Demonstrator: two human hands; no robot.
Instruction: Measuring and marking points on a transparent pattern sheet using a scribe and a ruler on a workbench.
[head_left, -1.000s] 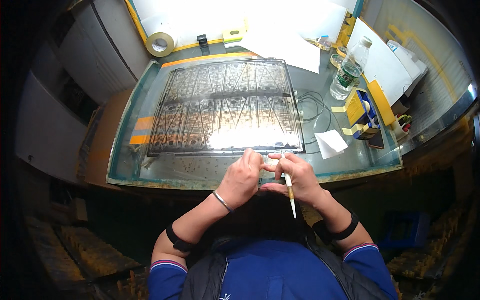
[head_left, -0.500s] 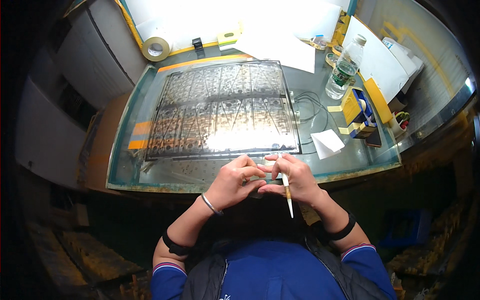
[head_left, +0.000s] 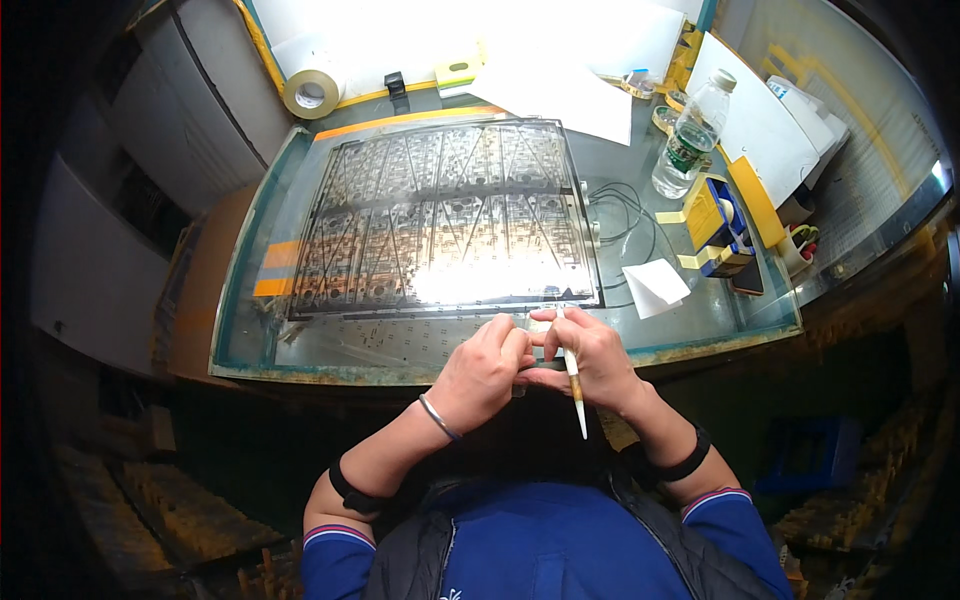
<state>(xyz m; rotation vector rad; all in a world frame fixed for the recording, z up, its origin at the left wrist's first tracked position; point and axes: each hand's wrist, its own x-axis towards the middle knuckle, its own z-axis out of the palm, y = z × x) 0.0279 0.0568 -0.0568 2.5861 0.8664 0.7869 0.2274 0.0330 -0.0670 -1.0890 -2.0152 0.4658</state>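
My right hand (head_left: 598,362) is curled round a slim white pen-shaped tool (head_left: 577,397) with a brownish band. Its tapered end points down toward me. Against its fingertips, my left hand (head_left: 487,365) is closed, with the knuckles up. Between and just under the hands, a bit of something small and clear (head_left: 519,390) shows. The fingers hide most of it, so its kind cannot be told. Beyond the hands, a large dark-framed film sheet (head_left: 450,215) with a dense pattern lies flat on the glass table (head_left: 330,352), bright with glare at its near edge.
Right of the sheet are a thin black cable (head_left: 625,213), a folded white paper (head_left: 656,287), a clear water bottle (head_left: 690,140) and a blue-and-yellow tape dispenser (head_left: 716,225). A tape roll (head_left: 311,95) stands at the back left. White paper (head_left: 570,95) lies at the back.
My left hand has shifted a little to the right and turned, its fingers now closed with knuckles up. My right hand and the white tool have barely moved.
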